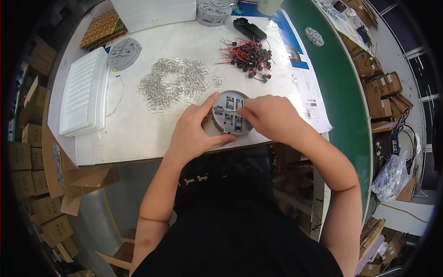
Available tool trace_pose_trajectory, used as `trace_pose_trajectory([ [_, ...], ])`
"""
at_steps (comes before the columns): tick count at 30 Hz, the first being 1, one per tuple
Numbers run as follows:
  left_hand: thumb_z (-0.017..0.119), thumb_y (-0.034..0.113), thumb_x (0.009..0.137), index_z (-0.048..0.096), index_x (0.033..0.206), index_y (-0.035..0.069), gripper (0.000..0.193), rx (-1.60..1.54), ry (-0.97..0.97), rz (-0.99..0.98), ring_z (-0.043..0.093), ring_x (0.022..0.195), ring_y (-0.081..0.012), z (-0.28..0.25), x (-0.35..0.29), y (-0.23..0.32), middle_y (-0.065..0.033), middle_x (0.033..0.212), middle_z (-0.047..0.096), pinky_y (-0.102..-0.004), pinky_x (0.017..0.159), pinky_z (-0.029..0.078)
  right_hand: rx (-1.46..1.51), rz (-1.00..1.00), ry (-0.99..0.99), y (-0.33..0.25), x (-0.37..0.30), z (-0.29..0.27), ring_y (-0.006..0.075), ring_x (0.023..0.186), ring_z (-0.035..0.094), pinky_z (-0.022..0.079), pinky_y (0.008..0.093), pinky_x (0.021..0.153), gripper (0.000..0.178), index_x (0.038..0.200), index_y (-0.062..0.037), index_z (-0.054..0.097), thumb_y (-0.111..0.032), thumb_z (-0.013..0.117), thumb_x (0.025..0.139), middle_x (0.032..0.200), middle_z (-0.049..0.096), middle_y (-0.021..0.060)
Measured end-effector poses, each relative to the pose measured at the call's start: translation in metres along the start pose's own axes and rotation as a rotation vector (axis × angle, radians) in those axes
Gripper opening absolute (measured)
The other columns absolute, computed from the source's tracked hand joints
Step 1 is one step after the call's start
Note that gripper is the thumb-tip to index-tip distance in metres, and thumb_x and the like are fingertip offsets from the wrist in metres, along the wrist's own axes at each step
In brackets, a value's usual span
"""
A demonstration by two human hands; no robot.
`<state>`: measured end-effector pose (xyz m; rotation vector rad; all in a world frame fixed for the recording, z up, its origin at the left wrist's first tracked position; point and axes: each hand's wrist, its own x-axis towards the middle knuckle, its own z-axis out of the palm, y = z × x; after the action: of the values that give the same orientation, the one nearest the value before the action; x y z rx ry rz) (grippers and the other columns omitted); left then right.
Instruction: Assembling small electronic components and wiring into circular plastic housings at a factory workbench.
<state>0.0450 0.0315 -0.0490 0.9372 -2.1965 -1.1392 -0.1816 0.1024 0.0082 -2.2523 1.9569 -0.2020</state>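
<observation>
A round grey plastic housing with several slots and dark fittings sits at the table's near edge. My left hand grips its left side, thumb along the near rim and index finger along the far rim. Over the right part of the housing, my right hand is closed with its fingertips pinched down at the slots. Whatever lies between those fingertips is too small to make out. Just beyond the housing spreads a pile of small bent silver metal pins, with a few strays beside it.
Black buzzer-like parts with red wires lie heaped at the right, below a black handheld device. A white ribbed tray and a grey housing stand left. More grey housings are stacked behind. Printed sheets cover the right side.
</observation>
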Motion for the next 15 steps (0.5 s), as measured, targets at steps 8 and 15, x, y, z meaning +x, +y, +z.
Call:
trace_pose_trajectory([
  [8, 0.082, 0.014, 0.082, 0.061, 0.145, 0.007, 0.067, -0.167, -0.081, 0.058, 0.068, 0.094, -0.0252, -0.012, -0.001, -0.021, -0.0139, 0.105, 0.070, -0.0374, 0.084, 0.055, 0.310, -0.099, 0.365, -0.029, -0.040, 0.031, 0.0314, 0.068, 0.066, 0.052, 0.0413, 0.059, 0.034, 0.091, -0.0063, 0.067, -0.037, 0.082, 0.089, 0.070, 0.058, 0.0107],
  [15, 0.074, 0.003, 0.084, 0.065, 0.139, 0.008, 0.056, -0.105, -0.011, 0.056, 0.067, 0.085, -0.0245, 0.006, -0.003, -0.018, -0.0094, 0.093, 0.072, -0.0360, 0.081, 0.054, 0.144, -0.095, 0.313, -0.024, -0.047, 0.030, 0.0323, 0.062, 0.065, 0.050, 0.0436, 0.053, 0.032, 0.083, -0.0086, 0.065, -0.037, 0.075, 0.095, 0.073, 0.062, 0.0097],
])
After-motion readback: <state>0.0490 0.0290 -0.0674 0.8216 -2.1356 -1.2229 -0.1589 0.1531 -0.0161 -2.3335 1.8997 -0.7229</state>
